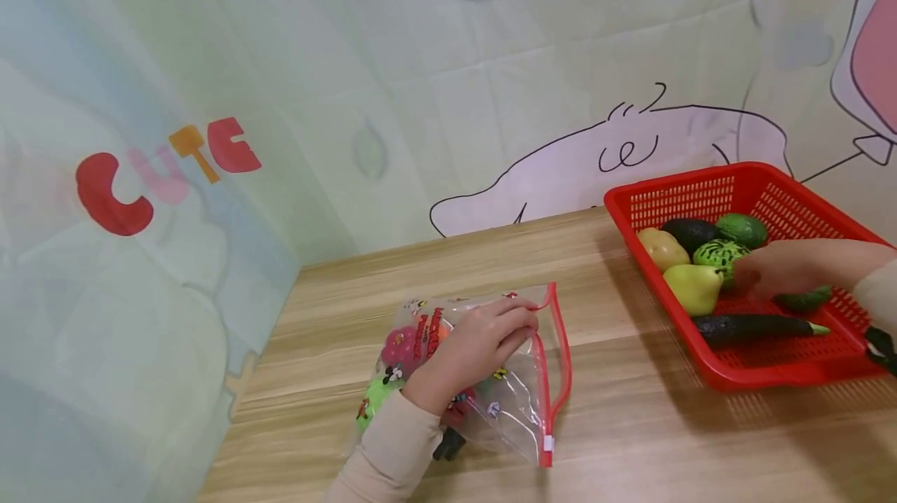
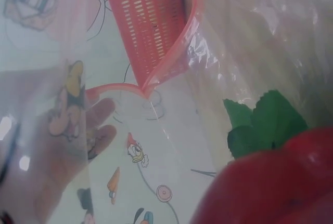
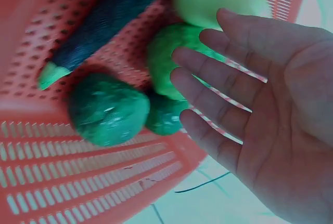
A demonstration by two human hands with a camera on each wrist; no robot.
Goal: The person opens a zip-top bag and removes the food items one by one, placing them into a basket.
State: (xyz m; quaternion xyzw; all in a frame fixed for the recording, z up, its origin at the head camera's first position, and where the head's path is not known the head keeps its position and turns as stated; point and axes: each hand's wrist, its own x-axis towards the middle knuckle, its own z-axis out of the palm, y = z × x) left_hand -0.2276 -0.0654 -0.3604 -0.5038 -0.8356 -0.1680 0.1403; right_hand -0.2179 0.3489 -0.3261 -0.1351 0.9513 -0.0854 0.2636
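Note:
A clear zip bag (image 1: 515, 409) with a red zip edge and cartoon prints lies on the table, its mouth gaping to the right. My left hand (image 1: 483, 339) pinches the upper layer at the mouth; in the left wrist view its fingers show through the film. Inside the bag are a pink piece (image 1: 399, 347), a light green piece (image 1: 378, 395) and a red one (image 2: 270, 182) with green leaves. My right hand (image 1: 799, 269) reaches over the red basket (image 1: 715, 372), fingers spread, palm bare, near a striped green round fruit (image 1: 716, 254) and a small dark green vegetable (image 1: 806, 299).
Also in the basket are a yellow-green pear (image 1: 692, 290), a long dark courgette-like vegetable (image 1: 753, 328), a tan potato-like piece (image 1: 662, 248), a dark oval (image 1: 690, 233) and a green oval (image 1: 743, 230). A printed cloth wall (image 1: 392, 82) stands behind the wooden table (image 1: 308, 324).

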